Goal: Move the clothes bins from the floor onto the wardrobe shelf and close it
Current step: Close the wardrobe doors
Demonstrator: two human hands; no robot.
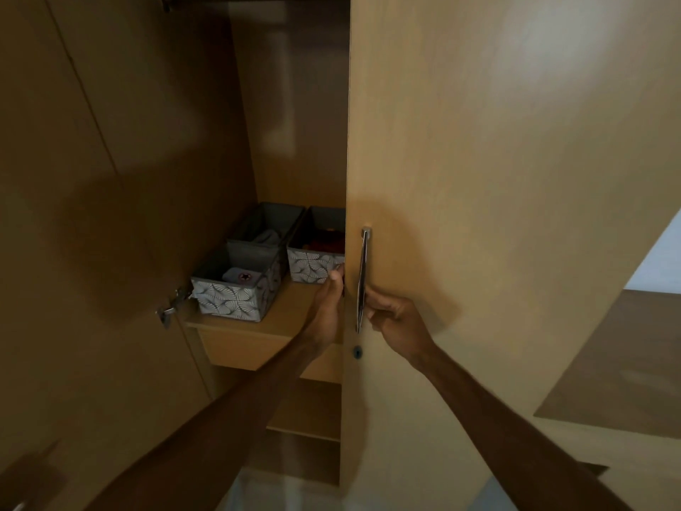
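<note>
Your right hand had its fingers curled round the metal handle of the right door. Your left hand gripped that door's free edge. Three leaf-patterned bins stood on the shelf. The front bin was at its front left corner, the rear bin just behind it, and the third bin beside them, partly hidden by the door. A round mark on the pale cloth in the front bin was too small to read.

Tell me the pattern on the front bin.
Front bin: grey with white leaf fans, head view.
</note>
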